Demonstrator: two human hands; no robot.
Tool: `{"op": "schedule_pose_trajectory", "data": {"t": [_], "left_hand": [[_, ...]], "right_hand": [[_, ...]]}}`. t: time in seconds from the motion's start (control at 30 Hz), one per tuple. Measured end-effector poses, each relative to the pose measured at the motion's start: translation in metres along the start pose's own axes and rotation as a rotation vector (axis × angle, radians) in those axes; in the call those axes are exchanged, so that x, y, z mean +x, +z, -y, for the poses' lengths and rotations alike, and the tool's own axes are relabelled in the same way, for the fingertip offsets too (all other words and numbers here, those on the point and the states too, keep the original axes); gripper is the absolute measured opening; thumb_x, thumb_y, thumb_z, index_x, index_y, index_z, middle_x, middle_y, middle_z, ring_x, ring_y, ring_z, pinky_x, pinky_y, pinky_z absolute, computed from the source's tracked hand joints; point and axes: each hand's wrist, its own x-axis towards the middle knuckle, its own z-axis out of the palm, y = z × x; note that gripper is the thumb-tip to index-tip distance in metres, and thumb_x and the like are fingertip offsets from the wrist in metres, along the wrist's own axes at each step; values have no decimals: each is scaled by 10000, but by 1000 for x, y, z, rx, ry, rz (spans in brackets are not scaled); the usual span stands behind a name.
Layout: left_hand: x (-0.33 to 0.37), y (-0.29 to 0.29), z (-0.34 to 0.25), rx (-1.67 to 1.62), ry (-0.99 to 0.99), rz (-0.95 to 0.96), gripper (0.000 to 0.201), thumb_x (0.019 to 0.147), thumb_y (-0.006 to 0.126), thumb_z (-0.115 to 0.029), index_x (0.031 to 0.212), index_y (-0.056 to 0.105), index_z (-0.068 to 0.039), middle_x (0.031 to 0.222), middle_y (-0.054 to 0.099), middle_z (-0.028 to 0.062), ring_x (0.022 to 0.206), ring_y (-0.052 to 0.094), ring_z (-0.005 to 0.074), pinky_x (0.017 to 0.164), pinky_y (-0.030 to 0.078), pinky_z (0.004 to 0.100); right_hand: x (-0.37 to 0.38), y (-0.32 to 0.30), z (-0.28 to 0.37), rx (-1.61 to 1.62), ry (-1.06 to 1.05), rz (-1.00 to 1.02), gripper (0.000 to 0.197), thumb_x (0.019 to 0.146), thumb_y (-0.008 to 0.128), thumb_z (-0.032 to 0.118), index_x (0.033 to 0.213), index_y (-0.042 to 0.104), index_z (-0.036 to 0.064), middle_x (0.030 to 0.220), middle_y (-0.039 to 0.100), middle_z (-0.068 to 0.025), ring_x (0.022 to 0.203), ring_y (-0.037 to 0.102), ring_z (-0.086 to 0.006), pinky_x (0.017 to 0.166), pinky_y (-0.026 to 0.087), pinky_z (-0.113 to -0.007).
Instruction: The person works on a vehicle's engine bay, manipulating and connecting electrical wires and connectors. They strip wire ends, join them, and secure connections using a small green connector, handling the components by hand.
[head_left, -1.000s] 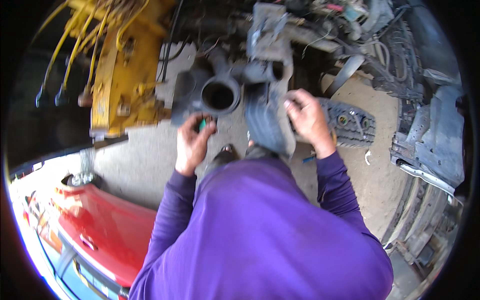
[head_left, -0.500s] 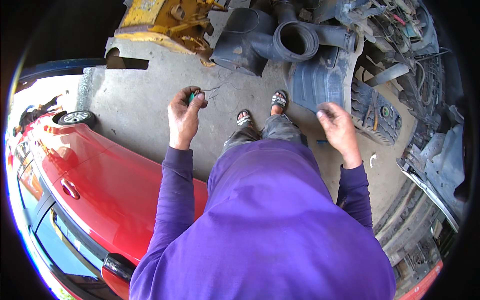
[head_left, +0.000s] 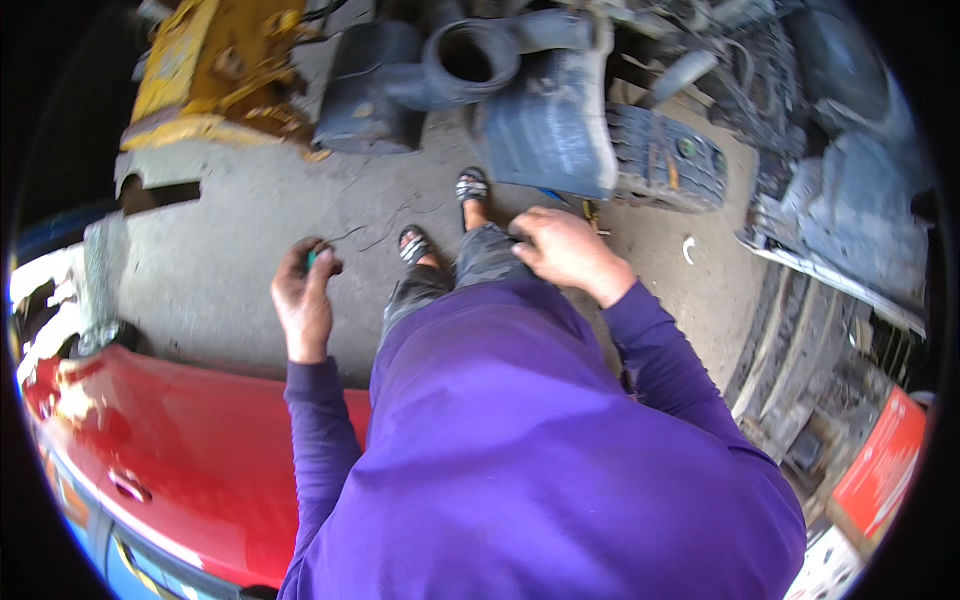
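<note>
Head view, largest first: red car [head_left: 220,470] at near left on the concrete floor [head_left: 230,230]; against half a second ago, car, loose parts and feet all sit elsewhere in frame, so the head has probably turned. Yellow machine part [head_left: 190,60] at far left. To its right, black plastic housing [head_left: 370,90] with an open round mouth; interior dark, contents cannot be told. Further right, dark moulded panel [head_left: 550,130], then a black ribbed part [head_left: 640,145] with two green-rimmed round recesses, contents too small to tell; a brown stick-like piece [head_left: 674,165] lies against it. Right hand [head_left: 565,250]: was just beside the panel's near edge, now drawn in before the body, over the camouflage trousers [head_left: 490,255]; fingers curled, palm hidden, so whether it grips anything cannot be told. Left hand [head_left: 303,305]: left of the sandalled feet [head_left: 413,245], thumb and fingers closed on a small green piece [head_left: 311,260], same hold as before. Reading: handling rests with the left hand for now, the right being away from the panel. The piece is mostly covered by fingers; kind unclear. Thin dark strand [head_left: 350,234] just right of it; held or on the floor, cannot tell.
</note>
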Motion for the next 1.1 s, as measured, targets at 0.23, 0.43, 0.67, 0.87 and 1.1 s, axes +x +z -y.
{"op": "schedule_pose_trajectory", "data": {"t": [0.23,0.43,0.67,0.87,1.1], "left_hand": [[18,40,-15,81,7,226,302,976,713,-121,1198,647,73,997,679,85,853,677,157,814,555,302],[45,100,-38,20,54,384,253,977,693,-48,1197,641,66,1013,668,72,887,666,150,814,558,293],[58,150,-55,-7,55,290,269,955,717,-54,1192,655,58,1014,692,70,882,672,139,797,560,287],[55,180,-63,-18,-13,128,325,977,725,-94,1229,618,82,1009,696,95,854,694,162,818,575,305],[76,174,-76,-48,-69,75,333,968,729,-101,1229,632,81,1004,709,93,882,687,154,829,567,302]], "right_hand": [[-46,22,-24,61,96,-63,283,939,696,251,1108,659,26,1087,668,-189,1070,655,-404,918,530,-501],[-82,0,-83,208,195,-224,326,933,709,250,1161,663,21,1119,680,-187,1064,669,-384,913,537,-480],[-54,-83,-154,363,291,-486,282,907,716,152,1150,689,12,1040,713,-203,994,705,-376,860,553,-437],[20,-174,-170,310,-29,-546,208,949,682,121,1093,683,-29,997,712,-180,865,703,-309,788,550,-383],[110,-250,-112,366,-243,-464,209,936,695,93,1096,678,-40,967,694,-173,870,697,-262,809,540,-361]]}}
